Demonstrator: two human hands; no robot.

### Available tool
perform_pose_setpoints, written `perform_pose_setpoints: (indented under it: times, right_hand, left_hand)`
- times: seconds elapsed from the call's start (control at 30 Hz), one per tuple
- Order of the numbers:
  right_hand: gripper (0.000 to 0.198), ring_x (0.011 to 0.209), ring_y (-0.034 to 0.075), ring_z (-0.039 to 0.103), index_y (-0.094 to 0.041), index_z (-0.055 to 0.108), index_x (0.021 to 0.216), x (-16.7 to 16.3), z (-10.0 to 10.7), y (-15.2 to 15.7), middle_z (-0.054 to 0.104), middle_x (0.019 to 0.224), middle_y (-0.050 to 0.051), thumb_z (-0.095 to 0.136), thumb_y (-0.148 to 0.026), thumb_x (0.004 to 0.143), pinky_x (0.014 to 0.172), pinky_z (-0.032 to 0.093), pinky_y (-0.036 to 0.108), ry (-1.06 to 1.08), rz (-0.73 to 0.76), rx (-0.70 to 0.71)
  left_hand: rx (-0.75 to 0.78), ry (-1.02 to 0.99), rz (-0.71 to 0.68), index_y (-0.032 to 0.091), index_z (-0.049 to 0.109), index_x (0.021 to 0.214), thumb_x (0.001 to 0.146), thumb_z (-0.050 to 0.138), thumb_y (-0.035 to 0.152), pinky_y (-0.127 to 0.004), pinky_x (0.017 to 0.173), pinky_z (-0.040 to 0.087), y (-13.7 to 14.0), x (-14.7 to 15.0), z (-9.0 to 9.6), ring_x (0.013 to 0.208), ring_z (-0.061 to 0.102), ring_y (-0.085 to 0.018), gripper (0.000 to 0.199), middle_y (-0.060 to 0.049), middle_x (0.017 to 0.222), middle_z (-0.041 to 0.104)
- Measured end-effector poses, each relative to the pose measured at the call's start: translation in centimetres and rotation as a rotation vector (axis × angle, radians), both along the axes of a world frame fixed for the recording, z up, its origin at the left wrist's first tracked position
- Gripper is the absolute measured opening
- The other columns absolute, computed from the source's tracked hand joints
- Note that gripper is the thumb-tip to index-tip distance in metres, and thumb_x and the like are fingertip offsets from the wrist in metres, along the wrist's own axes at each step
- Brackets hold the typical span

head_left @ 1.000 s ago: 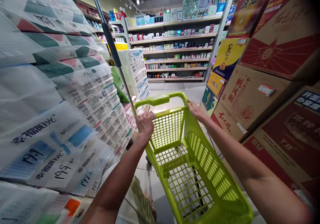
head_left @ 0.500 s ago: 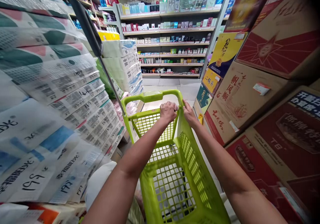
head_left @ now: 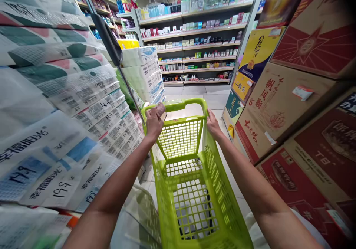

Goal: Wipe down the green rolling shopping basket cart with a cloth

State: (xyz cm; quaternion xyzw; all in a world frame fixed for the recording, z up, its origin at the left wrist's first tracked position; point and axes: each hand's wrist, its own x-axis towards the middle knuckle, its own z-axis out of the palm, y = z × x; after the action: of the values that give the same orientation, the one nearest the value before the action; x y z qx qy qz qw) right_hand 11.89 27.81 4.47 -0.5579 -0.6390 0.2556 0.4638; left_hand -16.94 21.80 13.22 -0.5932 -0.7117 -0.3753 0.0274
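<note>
Gripping the cart (head_left: 183, 181), the right hand (head_left: 213, 125) is closed on the right rim; the left hand (head_left: 153, 124), curled at the left rim, pinches a pale wad (head_left: 160, 109). Cart location: between packs (head_left: 97, 106) and boxes (head_left: 280, 111). Work appears under way; portions done and left cannot be determined.

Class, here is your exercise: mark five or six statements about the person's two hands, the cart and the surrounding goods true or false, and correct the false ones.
1. The left grip is at the left side of the plastic cart. True.
2. The right grip is raised clear of the cart. False: it holds the cart's right side.
3. Stacked cartons stand on the person's right. True.
4. The cart is bright red. False: it is yellow-green.
5. Stocked shelves stand beyond the cart. True.
</note>
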Motion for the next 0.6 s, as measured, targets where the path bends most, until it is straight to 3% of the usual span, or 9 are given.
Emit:
perform_pose_setpoints:
  times: [0.1, 0.2, 0.37, 0.6]
  right_hand:
    - [0.065, 0.158, 0.022, 0.03, -0.023, 0.027, 0.164, -0.5, 0.0, -0.1, 0.036, 0.169, 0.005, 0.026, -0.032, 0.1, 0.133, 0.025, 0.048, -0.044, -0.009, 0.015]
    - [0.066, 0.158, 0.022, 0.03, -0.021, 0.026, 0.165, -0.9, 0.2, -0.4, 0.035, 0.169, 0.006, 0.024, -0.031, 0.1, 0.133, 0.026, 0.049, -0.073, -0.02, 0.011]
    - [0.068, 0.157, 0.024, 0.029, -0.023, 0.023, 0.166, -1.4, 0.1, -0.6, 0.034, 0.169, 0.007, 0.027, -0.029, 0.098, 0.132, 0.026, 0.051, -0.04, -0.02, 0.018]
    - [0.067, 0.157, 0.023, 0.029, -0.023, 0.028, 0.164, -1.3, -0.2, 0.0, 0.035, 0.167, 0.007, 0.03, -0.03, 0.097, 0.133, 0.024, 0.051, 0.03, -0.001, 0.042]
  left_hand:
    - [0.103, -0.32, 0.119, 0.021, 0.045, 0.143, 0.083, 0.053, 0.002, -0.042, 0.086, 0.06, 3.1, 3.0, -0.8, 0.116, 0.061, -0.031, 0.064, -0.018, 0.136, 0.04]
    - [0.149, -0.48, 0.176, 0.021, 0.042, 0.141, 0.078, 0.052, -0.005, -0.046, 0.09, 0.059, 5.7, 5.9, -2.3, 0.122, 0.057, -0.033, 0.069, -0.019, 0.136, 0.038]
    - [0.19, -0.409, 0.124, 0.019, 0.043, 0.13, 0.074, 0.052, -0.008, -0.051, 0.104, 0.053, 7.8, 10.0, -4.0, 0.129, 0.051, -0.034, 0.063, -0.018, 0.132, 0.041]
    - [0.086, -0.391, -0.073, 0.019, 0.049, 0.127, 0.071, 0.061, -0.006, -0.054, 0.114, 0.045, 9.0, 13.6, -3.2, 0.126, 0.055, -0.035, 0.062, -0.017, 0.133, 0.04]
